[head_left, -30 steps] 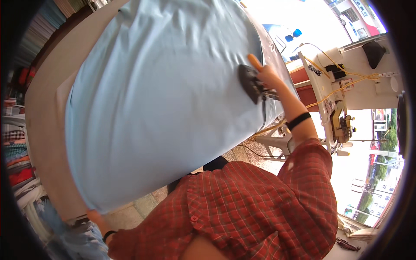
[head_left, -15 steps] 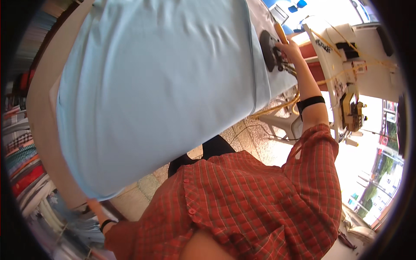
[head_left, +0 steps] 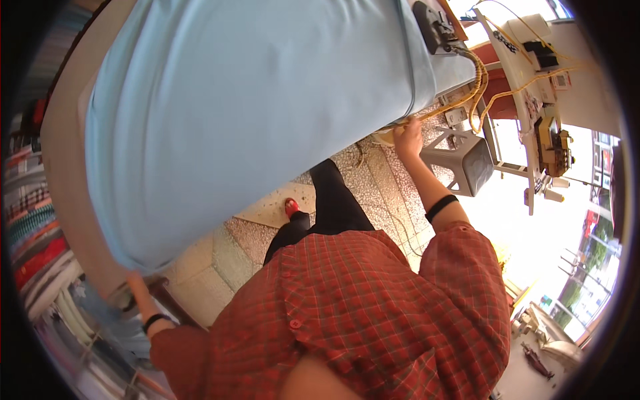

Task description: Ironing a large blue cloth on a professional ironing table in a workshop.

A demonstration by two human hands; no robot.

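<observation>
Blue cloth [head_left: 267, 100] | edge beside left fingers [head_left: 133, 277], right fingers [head_left: 404, 131] | grasp unclear (tips indistinct)

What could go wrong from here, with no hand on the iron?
The iron sits unheld near the right end of the table, so a knock might send it off. Its yellowish cord loops past the edge, close to the right hand; a snag could drag the iron. If hot (not visible), it might scorch the blue cloth beside it.
</observation>
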